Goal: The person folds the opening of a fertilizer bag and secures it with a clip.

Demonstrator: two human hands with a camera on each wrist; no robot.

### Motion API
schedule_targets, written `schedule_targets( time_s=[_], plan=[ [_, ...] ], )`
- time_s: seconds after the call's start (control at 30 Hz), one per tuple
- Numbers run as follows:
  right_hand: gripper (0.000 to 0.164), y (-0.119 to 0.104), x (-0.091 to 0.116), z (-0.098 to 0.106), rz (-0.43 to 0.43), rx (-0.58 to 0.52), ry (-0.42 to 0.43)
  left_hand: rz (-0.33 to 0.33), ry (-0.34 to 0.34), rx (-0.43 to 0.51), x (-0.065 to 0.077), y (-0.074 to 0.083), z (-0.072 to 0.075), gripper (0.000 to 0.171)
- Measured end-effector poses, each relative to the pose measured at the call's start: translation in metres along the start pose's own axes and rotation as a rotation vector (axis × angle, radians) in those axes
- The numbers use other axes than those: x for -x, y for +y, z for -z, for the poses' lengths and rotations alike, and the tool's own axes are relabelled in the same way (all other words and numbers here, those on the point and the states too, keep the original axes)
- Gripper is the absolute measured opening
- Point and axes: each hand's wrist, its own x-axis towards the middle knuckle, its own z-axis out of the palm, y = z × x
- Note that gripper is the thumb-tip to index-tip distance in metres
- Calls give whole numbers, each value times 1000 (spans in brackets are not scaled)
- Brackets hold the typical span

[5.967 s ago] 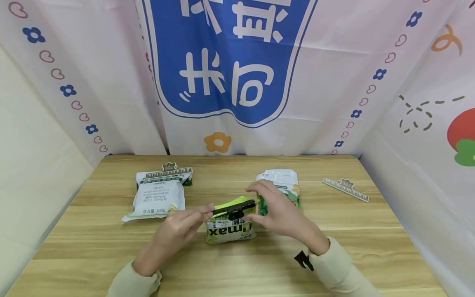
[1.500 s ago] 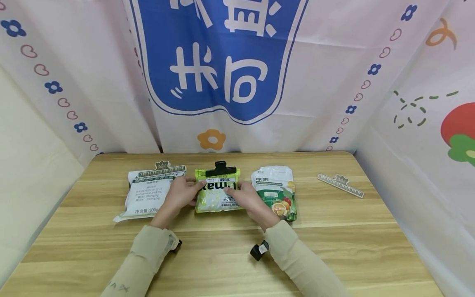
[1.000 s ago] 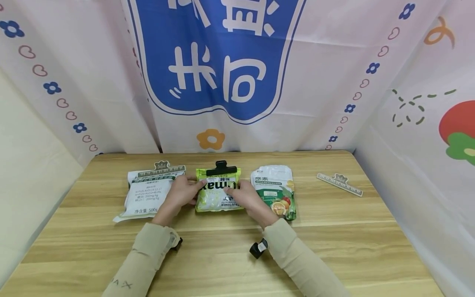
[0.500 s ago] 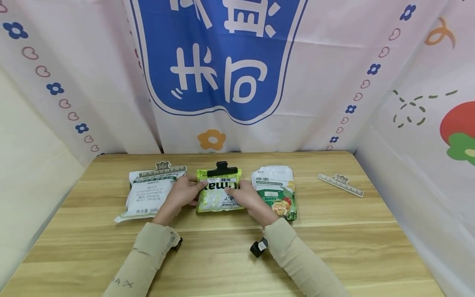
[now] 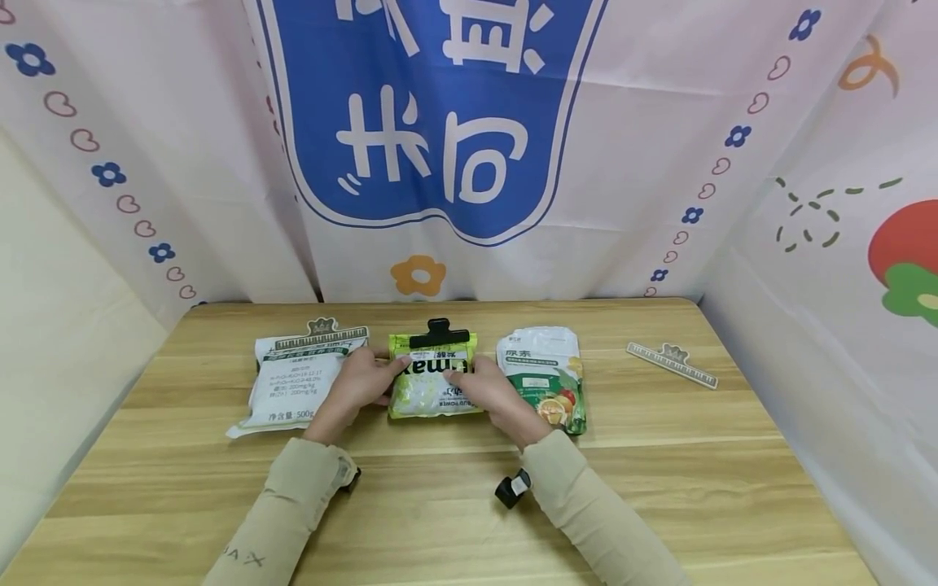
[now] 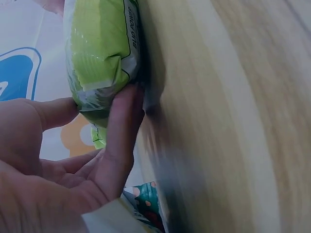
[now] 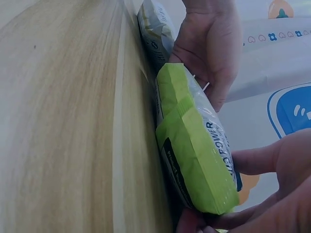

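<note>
A green-and-white plastic bag [image 5: 432,395] lies between both hands on the table, a black clip [image 5: 440,335] across its far edge. My left hand [image 5: 361,381] grips the bag's left side, thumb on top. In the left wrist view, a finger of the left hand [image 6: 63,179] reaches under the bag's lower edge. My right hand [image 5: 489,389] grips the right side, its thumb over the printed face. In the right wrist view the green side of the bag [image 7: 189,150] sits low by the table, and fingertips of the right hand [image 7: 291,189] tuck beneath it.
Left of the hands lies a white bag [image 5: 293,391] with a piano-key-patterned clip [image 5: 322,335] along its top. A white-and-green bag [image 5: 542,378] with fruit pictures lies at right. Farther right is a loose patterned clip [image 5: 672,364]. A printed curtain [image 5: 630,163] hangs behind the wooden table [image 5: 410,505].
Six seconds ago the hands were at the black clip on the bag's top, nearer the front. The bag now lies farther back, held by its sides. Over the last 1.5 seconds little moves.
</note>
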Motion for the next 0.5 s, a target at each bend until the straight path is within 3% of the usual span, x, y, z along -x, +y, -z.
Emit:
schedule_targets(
  time_s=[0.17,0.3,0.5],
  plan=[
    [31,-1,2,3,-3,-3,-16,-15,18,-71,4,5,-1,51],
    [33,-3,6,5,0,12,-19,-46,61,-190,8,9,-1,64],
    [72,-9,17,11,-21,54,22,-105,142,-275,13,17,-1,74]
  ],
)
